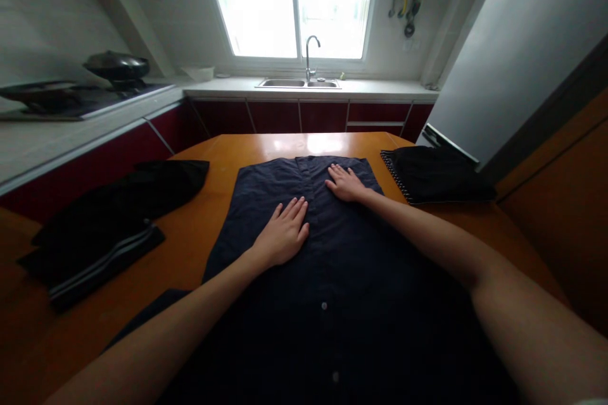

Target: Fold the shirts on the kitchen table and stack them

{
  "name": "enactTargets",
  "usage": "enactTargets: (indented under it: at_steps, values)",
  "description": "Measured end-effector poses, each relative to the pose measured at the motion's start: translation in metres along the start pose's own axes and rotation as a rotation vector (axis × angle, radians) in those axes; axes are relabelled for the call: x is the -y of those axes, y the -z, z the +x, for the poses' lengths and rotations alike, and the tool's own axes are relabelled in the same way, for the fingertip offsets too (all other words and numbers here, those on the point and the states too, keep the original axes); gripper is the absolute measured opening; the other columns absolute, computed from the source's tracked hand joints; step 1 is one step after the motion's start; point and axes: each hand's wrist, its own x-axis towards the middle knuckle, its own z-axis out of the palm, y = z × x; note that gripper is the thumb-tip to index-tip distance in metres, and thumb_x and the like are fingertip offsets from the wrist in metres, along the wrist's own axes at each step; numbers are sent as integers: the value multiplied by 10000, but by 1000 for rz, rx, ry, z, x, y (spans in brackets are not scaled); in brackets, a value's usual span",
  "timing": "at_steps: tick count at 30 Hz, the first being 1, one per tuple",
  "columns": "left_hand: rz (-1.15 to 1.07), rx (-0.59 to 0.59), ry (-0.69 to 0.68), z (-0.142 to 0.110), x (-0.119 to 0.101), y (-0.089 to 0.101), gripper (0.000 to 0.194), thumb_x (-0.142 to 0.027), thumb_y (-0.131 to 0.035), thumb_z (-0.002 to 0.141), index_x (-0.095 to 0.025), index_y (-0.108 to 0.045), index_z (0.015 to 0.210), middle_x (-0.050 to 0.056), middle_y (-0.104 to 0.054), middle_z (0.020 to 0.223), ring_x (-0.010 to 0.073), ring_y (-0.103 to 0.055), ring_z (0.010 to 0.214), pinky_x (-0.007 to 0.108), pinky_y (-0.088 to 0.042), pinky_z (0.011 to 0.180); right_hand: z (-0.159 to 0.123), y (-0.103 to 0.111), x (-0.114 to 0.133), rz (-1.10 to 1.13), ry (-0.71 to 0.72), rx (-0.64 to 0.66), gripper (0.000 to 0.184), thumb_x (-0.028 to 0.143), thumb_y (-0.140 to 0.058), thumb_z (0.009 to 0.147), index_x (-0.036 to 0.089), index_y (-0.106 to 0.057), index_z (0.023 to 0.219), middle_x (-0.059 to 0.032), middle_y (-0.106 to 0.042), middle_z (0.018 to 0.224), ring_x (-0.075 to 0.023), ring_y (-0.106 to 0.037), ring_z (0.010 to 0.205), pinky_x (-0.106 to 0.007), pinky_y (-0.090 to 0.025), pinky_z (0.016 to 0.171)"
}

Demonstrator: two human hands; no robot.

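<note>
A dark navy button-up shirt [342, 253] lies spread on the wooden table [223, 152], its hem toward the far edge and a row of pale buttons running down the middle. My left hand [285, 232] rests flat on the cloth, left of the button strip, fingers stretched out. Farther off and to the right, my right hand [346, 183] also lies flat on the shirt near the far hem. Neither hand grips the fabric. The near part of the shirt is very dark, and part of a sleeve shows under my left forearm.
To the left lies a black garment [118, 202] with pale stripes. A folded black cloth [437, 174] with a dotted edge sits at the right. Beyond the table are a sink [285, 83], a faucet [308, 57] and a stove with a lidded pan [116, 66].
</note>
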Motion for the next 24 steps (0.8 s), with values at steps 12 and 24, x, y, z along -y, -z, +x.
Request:
enactTargets:
  at_steps: [12,24]
  values:
    - [-27,-4,12,-3,-3,2,612,-413,-263,1032,-152,-288,1584,71,-222,1654,212,-161,1541,449,-160,1242,21,16,8,-4,-87,-145,631,402,-201,1058,48,-241,1579,-167,-131,1669,-273,-89,1544,-511,-75,1224]
    - [-23,2,19,-7,-6,3,612,-416,-272,1035,-132,-290,1577,99,-216,1656,224,-154,1543,457,-151,1242,57,1,49,30,95,16,635,479,-248,1043,140,-295,1578,-133,-208,1659,-263,-163,1534,-543,-132,1210]
